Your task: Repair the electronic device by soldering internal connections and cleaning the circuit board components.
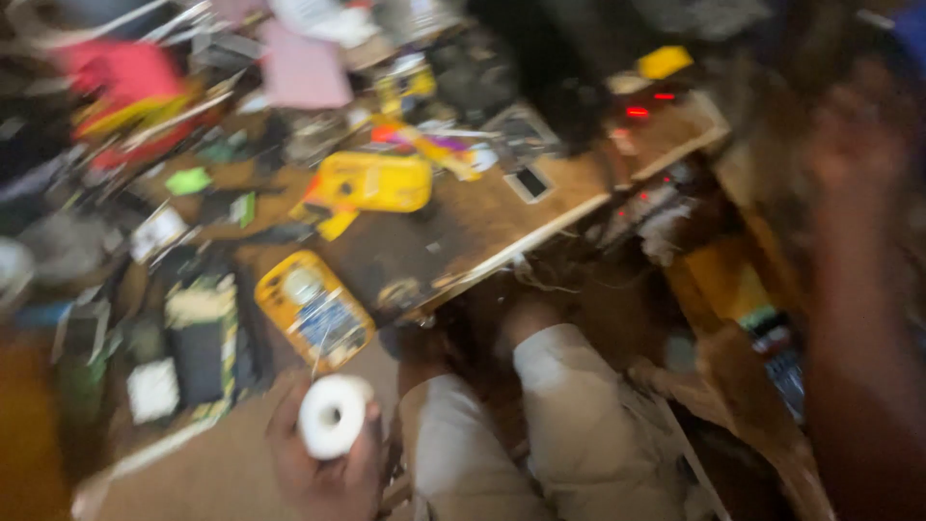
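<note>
Our left hand [323,463] grips a white tape roll [334,415] near the table [482,217] edge; a loose hold could drop it. Our right hand [854,145] is blurred, so we cannot tell its fingers' state.

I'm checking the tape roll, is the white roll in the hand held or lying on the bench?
Held. The left hand grips the white tape roll with fingers around its rim, hole facing the camera.

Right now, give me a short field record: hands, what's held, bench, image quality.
left hand: holds a white tape roll, fingers wrapped round it
right hand: raised at frame right, blurred, grip unclear
bench: wooden, cluttered; yellow meter near the roll, yellow case further back
image quality: heavy motion blur
</note>
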